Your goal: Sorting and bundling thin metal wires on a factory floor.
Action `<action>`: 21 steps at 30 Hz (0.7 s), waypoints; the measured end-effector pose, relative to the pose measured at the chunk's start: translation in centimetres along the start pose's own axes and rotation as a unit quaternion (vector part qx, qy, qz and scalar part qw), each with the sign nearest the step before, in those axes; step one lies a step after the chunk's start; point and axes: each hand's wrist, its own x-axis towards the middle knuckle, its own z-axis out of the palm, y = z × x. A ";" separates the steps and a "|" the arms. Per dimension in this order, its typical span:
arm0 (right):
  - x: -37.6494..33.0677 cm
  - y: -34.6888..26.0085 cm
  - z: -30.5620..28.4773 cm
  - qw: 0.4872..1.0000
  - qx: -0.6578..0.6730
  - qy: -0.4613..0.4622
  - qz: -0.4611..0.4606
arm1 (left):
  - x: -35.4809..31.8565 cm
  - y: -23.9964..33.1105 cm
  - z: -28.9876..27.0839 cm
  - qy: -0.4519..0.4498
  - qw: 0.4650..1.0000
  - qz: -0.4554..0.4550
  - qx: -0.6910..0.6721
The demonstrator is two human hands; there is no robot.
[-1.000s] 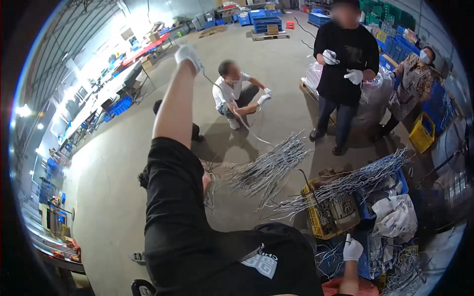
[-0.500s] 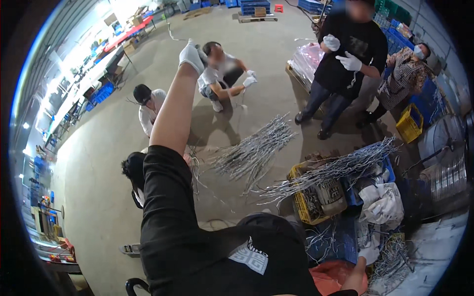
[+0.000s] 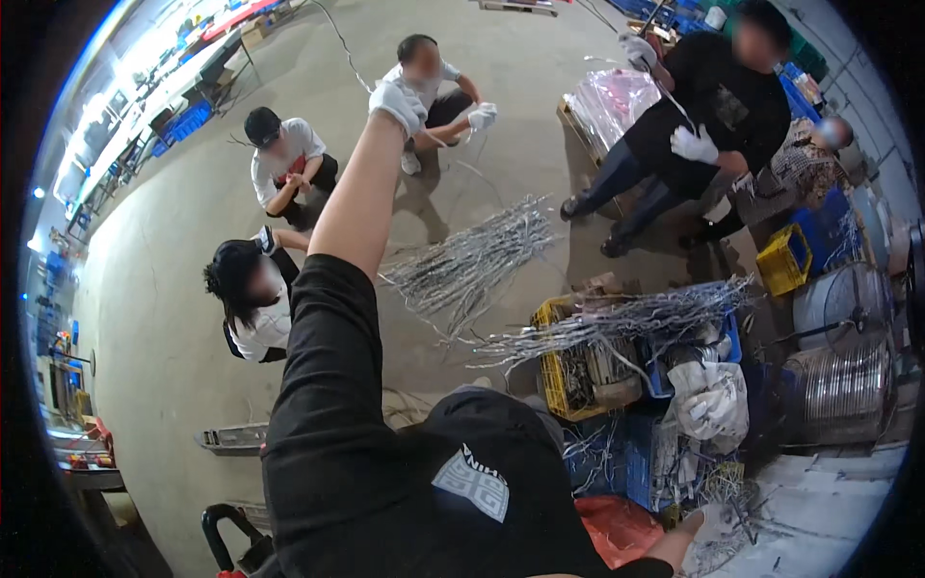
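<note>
My left arm is stretched up and forward, bare below a black sleeve. My left hand (image 3: pixel 397 104), in a white glove, is closed around a thin grey wire (image 3: pixel 342 39) that runs off to the upper left. My right hand (image 3: pixel 708 528), also in a white glove, is low at the bottom right edge among loose silver wires; its grip is hidden. A bundle of long silver wires (image 3: pixel 472 260) lies on the concrete floor below my left hand. A second bundle (image 3: pixel 626 318) rests across a yellow crate (image 3: pixel 564 385).
Three people crouch on the floor around the wires, one (image 3: pixel 434 82) just behind my left hand. A person in black (image 3: pixel 718 106) stands at the upper right with white gloves. Blue crates, a pile of white gloves (image 3: pixel 711 400), a fan (image 3: pixel 848 299) and a metal coil (image 3: pixel 838 395) crowd the right.
My left arm stays raised with the wire. My right hand has dropped toward the bottom edge. The view has shifted, bringing two more crouching people in at the left.
</note>
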 end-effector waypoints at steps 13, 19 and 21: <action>-9.3 -15.4 -7.5 0.034 0.745 -0.626 0.229 | -13.5 -12.9 10.8 -0.007 0.993 0.063 -0.103; -12.4 -22.8 -12.4 -0.027 0.697 -0.686 0.205 | -25.5 -27.0 18.1 0.189 0.971 0.097 -0.108; -12.0 -24.2 -12.9 -0.061 0.698 -0.692 0.175 | -28.3 -29.9 18.5 0.252 0.940 0.007 -0.232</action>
